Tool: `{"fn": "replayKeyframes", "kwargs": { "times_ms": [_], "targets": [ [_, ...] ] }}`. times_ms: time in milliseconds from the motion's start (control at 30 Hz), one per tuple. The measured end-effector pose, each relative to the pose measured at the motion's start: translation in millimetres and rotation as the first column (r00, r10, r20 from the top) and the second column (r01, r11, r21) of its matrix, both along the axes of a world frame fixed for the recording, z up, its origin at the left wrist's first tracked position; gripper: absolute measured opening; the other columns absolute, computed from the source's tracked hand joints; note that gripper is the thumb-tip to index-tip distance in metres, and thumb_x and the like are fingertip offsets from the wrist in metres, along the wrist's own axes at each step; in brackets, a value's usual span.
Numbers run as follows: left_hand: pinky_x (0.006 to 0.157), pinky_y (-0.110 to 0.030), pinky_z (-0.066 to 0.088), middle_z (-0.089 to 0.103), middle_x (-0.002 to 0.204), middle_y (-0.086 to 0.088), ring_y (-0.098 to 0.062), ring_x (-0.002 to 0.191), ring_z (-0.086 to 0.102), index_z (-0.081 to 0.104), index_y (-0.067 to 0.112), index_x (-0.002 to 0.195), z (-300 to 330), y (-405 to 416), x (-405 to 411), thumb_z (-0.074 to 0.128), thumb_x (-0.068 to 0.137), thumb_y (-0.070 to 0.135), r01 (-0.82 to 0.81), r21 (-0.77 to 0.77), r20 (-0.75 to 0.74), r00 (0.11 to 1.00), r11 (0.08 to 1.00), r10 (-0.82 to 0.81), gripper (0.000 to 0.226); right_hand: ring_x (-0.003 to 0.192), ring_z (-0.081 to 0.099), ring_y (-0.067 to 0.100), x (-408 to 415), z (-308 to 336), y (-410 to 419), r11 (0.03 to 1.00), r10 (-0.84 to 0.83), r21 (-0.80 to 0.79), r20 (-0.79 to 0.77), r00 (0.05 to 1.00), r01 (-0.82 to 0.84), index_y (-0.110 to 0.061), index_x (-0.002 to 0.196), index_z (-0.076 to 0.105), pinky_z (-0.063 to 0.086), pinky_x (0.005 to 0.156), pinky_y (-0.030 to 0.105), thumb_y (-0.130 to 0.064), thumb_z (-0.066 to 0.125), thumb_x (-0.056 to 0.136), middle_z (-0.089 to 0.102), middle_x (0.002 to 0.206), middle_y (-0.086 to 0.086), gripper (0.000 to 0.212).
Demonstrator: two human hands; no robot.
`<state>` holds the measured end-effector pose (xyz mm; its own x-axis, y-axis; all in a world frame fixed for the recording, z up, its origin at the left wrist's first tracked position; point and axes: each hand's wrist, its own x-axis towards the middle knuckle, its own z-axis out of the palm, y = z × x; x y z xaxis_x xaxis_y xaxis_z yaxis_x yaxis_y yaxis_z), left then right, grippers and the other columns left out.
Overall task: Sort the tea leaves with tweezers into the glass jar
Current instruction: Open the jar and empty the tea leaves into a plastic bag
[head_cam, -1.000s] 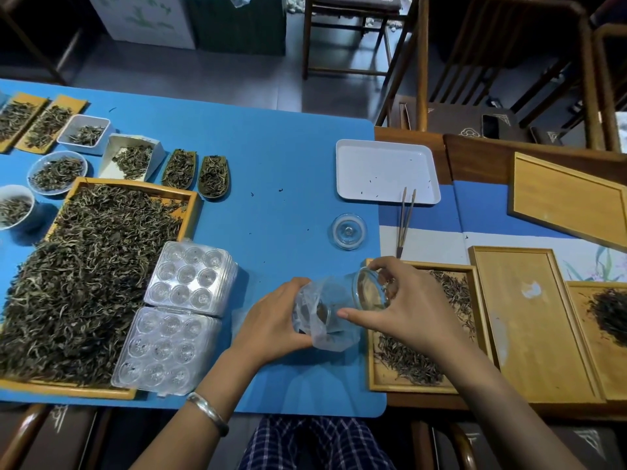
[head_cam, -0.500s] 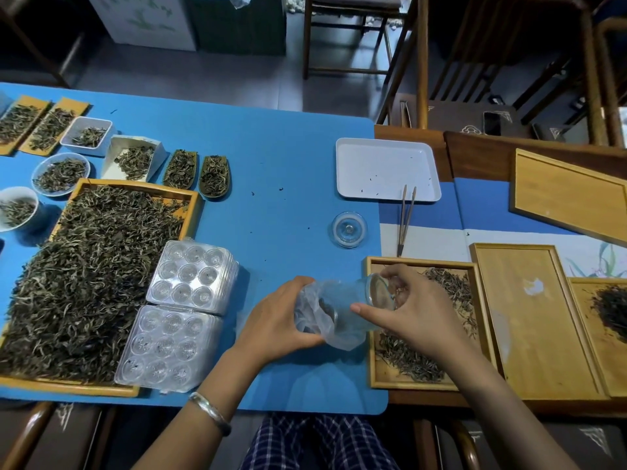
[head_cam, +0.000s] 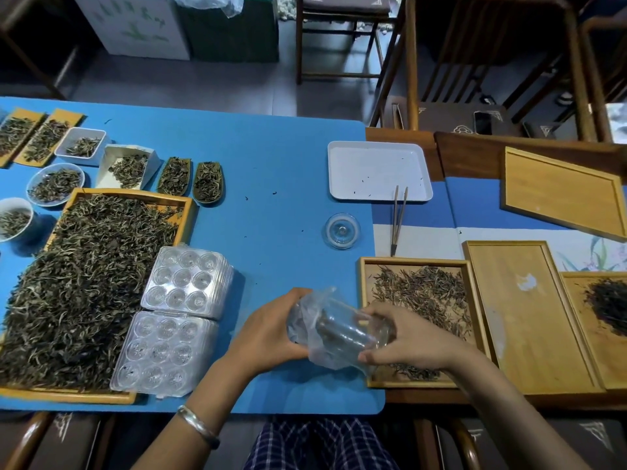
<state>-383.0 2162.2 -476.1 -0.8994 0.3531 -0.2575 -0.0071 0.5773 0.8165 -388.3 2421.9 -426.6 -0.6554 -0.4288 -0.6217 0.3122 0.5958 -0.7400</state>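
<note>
Here the glass jar [head_cam: 353, 334] lies on its side, held between both hands above the near edge of the blue mat [head_cam: 271, 184]; the left hand [head_cam: 268, 330] grips its base through a clear plastic bag [head_cam: 315, 320] — the right hand [head_cam: 407, 337] clasps its mouth end; the tweezers [head_cam: 397, 218] lie untouched beside the white tray [head_cam: 376, 171], and loose tea leaves [head_cam: 424, 293] sit in the small wooden tray [head_cam: 366, 266] under the right hand.

- No words, numbers or brand names can be read anywhere.
- The white box [head_cam: 132, 27] on the floor behind the worktop bears green printed marks, too blurred to read.
- The dark chair cushions [head_cam: 461, 118] carry pale ornamental corner patterns, not letters.
</note>
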Motion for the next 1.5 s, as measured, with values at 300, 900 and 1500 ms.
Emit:
{"fn": "replayKeyframes", "kwargs": {
  "times_ms": [300,900,1500],
  "targets": [
    [0.074,-0.010,0.048,0.063,0.108,0.030,0.007,0.095,0.063,0.050,0.052,0.117,-7.8,1.8,13.6,0.082,0.063,0.052,-0.094,0.057,0.005,0.996,0.994,0.093,0.063,0.092,0.065,0.010,7.1,-5.3,-19.8,0.985,0.049,0.168,-0.112,0.993,-0.030,-0.027,0.117,0.047,0.056,0.081,0.036,-0.037,0.077,0.062,0.059,0.113,-0.012,0.063],
    [0.086,-0.038,0.058,0.073,0.105,0.013,-0.007,0.099,0.071,0.064,0.046,0.108,-7.5,-9.6,-16.6,0.090,0.063,0.028,-0.490,0.314,0.068,0.866,0.813,0.496,0.055,0.115,0.059,0.012,21.5,-18.2,-13.0,0.893,-0.374,-0.304,-0.098,0.922,0.330,-0.025,0.124,0.046,0.049,0.096,0.027,-0.009,0.081,0.065,0.062,0.121,-0.009,0.070],
    [0.078,-0.019,0.055,0.074,0.104,0.000,-0.019,0.102,0.071,0.062,0.028,0.104,4.7,-26.0,-36.1,0.086,0.071,0.001,-0.654,0.485,0.116,0.706,0.581,0.698,0.048,0.104,0.059,0.001,-15.8,-102.9,-62.1,0.765,-0.644,-0.241,-0.323,0.694,0.597,-0.021,0.113,0.054,0.044,0.084,0.011,-0.005,0.089,0.057,0.062,0.110,-0.011,0.068]
  ]
}}
